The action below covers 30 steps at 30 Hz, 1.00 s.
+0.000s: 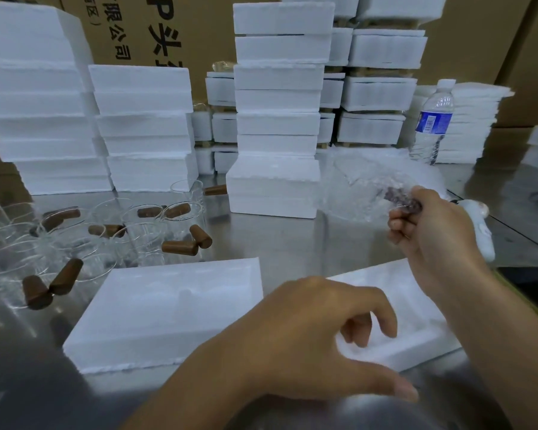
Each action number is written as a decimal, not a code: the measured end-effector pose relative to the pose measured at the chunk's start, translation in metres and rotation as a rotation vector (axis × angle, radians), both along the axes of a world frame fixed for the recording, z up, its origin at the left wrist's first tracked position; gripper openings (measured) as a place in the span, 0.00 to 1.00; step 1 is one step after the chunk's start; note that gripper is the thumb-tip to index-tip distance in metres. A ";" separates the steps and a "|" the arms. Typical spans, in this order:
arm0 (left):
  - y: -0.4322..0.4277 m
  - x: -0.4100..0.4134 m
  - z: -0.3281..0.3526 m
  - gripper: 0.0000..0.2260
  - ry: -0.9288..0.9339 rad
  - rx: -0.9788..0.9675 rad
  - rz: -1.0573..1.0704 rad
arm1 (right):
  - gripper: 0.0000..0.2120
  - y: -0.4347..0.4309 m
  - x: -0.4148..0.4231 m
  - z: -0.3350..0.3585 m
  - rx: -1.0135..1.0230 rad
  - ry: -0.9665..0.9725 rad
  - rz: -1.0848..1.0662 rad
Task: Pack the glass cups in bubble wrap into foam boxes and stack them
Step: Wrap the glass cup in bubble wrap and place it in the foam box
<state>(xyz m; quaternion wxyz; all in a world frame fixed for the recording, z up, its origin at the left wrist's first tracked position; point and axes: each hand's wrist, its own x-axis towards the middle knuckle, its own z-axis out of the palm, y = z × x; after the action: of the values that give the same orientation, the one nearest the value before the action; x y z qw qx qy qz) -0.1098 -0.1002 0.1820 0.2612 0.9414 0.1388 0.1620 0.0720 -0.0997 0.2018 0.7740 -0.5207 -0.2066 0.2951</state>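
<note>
Right hand (435, 231): fingers pinch the bubble-wrapped cup (361, 193).
Left hand (305, 330): fingers slack, empty, over foam box (416, 311).
Behind: foam stacks (277, 79), water bottle (432, 119).

Steel table (280, 240), foam box halves (168, 308), foam box stacks (275, 125), glass cups (143, 231), water bottle (432, 119)
</note>
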 end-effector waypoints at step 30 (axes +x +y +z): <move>0.036 -0.010 -0.009 0.34 -0.303 -0.113 0.561 | 0.12 -0.002 -0.011 -0.005 -0.227 -0.433 0.127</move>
<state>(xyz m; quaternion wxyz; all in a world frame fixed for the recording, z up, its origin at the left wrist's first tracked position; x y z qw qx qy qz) -0.1202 -0.0639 0.1734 0.2757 0.8157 0.3612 0.3580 0.0611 -0.1021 0.1968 0.6282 -0.6415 -0.3651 0.2461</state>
